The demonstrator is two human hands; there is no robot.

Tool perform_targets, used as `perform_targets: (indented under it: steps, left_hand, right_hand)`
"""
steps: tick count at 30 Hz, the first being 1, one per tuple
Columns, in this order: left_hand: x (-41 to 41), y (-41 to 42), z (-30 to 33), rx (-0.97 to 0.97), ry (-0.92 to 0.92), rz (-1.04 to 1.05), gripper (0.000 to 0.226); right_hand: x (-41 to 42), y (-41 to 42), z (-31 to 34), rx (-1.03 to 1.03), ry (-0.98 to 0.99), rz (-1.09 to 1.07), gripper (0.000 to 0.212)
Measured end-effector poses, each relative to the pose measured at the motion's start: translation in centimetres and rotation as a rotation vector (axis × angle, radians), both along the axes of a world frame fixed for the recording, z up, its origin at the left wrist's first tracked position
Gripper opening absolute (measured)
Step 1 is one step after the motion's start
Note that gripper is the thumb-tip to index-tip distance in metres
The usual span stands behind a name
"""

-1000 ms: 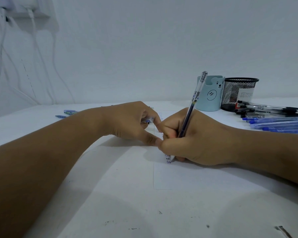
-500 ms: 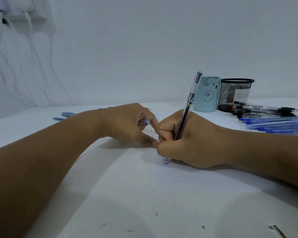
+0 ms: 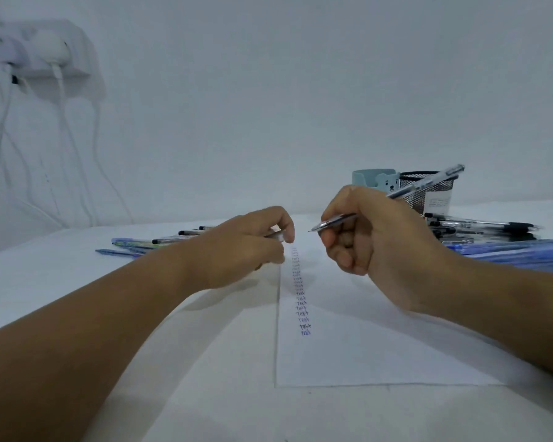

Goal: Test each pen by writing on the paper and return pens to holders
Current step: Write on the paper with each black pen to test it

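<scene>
My right hand (image 3: 367, 231) grips a clear-barrelled pen (image 3: 425, 186), lifted off the paper with its tip pointing left toward my left hand. My left hand (image 3: 253, 240) hovers at the sheet's left edge and pinches a small pale piece, seemingly the pen's cap (image 3: 278, 236). The white paper (image 3: 380, 352) lies in front of me with a column of small "test" words (image 3: 301, 301) down its left side. A light blue bear holder (image 3: 375, 180) and a black mesh holder (image 3: 428, 189) stand at the back right.
Black and blue pens (image 3: 492, 231) lie in a pile on the right of the white table (image 3: 77, 298). Several more pens (image 3: 147, 244) lie at the back left. A wall socket with plugs and hanging cables (image 3: 39, 52) is at the upper left.
My right hand has lifted the pen off the paper and tilted it nearly level. The hands have drawn apart, uncovering the written column. The view has tilted up.
</scene>
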State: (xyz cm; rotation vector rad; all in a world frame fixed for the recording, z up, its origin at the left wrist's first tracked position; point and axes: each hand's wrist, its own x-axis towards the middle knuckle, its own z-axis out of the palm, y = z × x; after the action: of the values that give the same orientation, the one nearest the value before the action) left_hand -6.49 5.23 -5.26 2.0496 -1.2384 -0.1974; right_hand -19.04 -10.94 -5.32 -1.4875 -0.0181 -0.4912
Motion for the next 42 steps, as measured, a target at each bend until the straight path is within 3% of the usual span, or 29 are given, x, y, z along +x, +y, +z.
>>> perform_targets:
  steps: [2,5,8,14,24,29,33,40,42]
  left_hand:
    - [-0.1,-0.4,-0.2,-0.054,0.067,-0.001,0.012]
    - [-0.2,-0.8,-0.6,-0.077,0.008,0.005,0.004]
    - [-0.3,-1.0,-1.0,-0.067,-0.039,0.002,0.020]
    - [-0.7,-1.3,-1.1,-0.067,-0.155,0.030,0.021]
    - [-0.7,-1.3,-1.1,-0.090,-0.158,0.068,0.018]
    - [-1.8,-1.3,-0.6,-0.135,-0.253,0.007,0.012]
    - [-2.1,-1.5,-0.8,-0.197,-0.261,0.016,0.011]
    - [-2.9,-2.5,-1.2,-0.328,-0.042,0.074,0.017]
    - [-2.8,-2.8,-1.2,-0.314,-0.023,0.104,0.037]
  right_hand:
    - [0.4,-0.4,-0.1,-0.034,-0.036,-0.045,0.021]
    - [0.8,-0.9,-0.3,-0.090,-0.072,-0.103,0.020]
    - [0.9,-1.3,-0.4,-0.130,-0.080,-0.123,0.020]
    - [1.2,-1.4,-0.8,-0.166,-0.069,-0.103,0.021]
    - [1.5,-1.8,-1.1,-0.155,-0.086,-0.094,0.018]
    - [1.5,-2.0,-1.8,-0.293,-0.135,-0.019,0.015]
    - [1.7,-2.2,-2.3,-0.230,-0.159,-0.002,0.026]
    - [1.7,-2.4,-1.2,-0.250,-0.137,-0.056,0.036]
    - [2.1,-2.9,-0.2,-0.260,-0.101,-0.135,0.042]
